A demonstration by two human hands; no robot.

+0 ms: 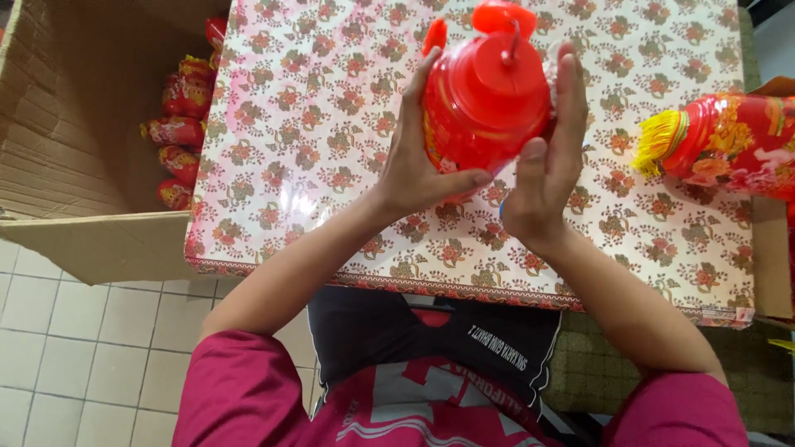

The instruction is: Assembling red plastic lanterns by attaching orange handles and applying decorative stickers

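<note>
Squarely between the two palms: a red lantern [484, 103], raised above the floral tablecloth [331, 124], pressed from both sides. Left hand [414, 165] cupped on its left flank, fingers curled up along the body, thumb stretched across underneath toward the right. Right hand [546, 157] flat against the right flank, fingers straight and upright, thumb bent inward. Neither nearer than the other, both touching. Long axis tipped toward the camera, round red end cap [497, 70] facing up with a thin wire hook rising to a red loop [501, 16] at the top edge. Lower half hidden behind palms and thumbs; whether the far end carries a tassel, impossible to tell. Off to the right, a second lantern [733, 145] lying on its side, yellow fringe [658, 141] pointing left, body cut off by the frame. Left of the table, an open cardboard box [74, 124] with more red packets [178, 132], too small to make out.
</note>
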